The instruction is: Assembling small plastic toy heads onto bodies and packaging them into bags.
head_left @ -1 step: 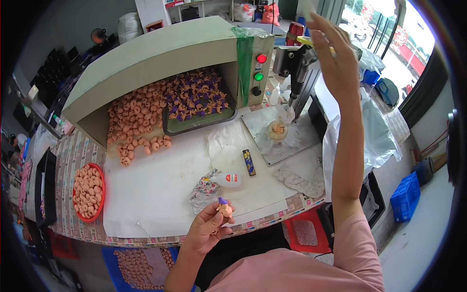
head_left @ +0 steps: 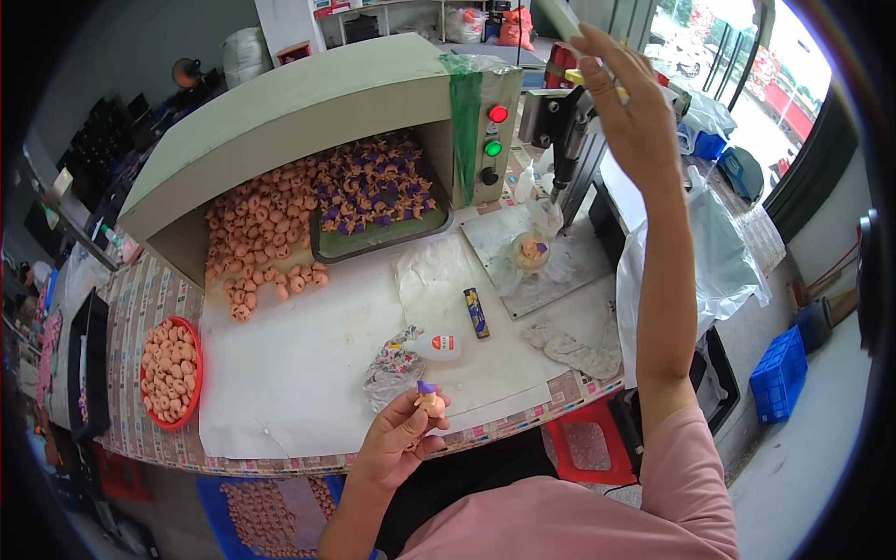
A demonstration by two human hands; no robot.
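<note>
My left hand (head_left: 397,443) is low at the table's front edge, shut on a small orange figure with a purple hat (head_left: 429,399). My right hand (head_left: 627,107) is raised high at the back right, its back toward me and its fingers stretched up to a pale lever (head_left: 563,17) of a small press (head_left: 567,126). Whether it grips the lever is unclear. Under the press, a clear dish (head_left: 532,252) holds one such figure. A white glue bottle (head_left: 437,347) lies on a crumpled rag just beyond my left hand.
A pale green tunnel box (head_left: 308,103) with red and green buttons shelters a tray of purple-hatted figures (head_left: 373,191) and a spill of bare orange heads (head_left: 261,247). A red bowl (head_left: 195,373) of heads stands left. A clear bag (head_left: 709,252), blue crate (head_left: 779,373) and red stool (head_left: 583,446) stand right.
</note>
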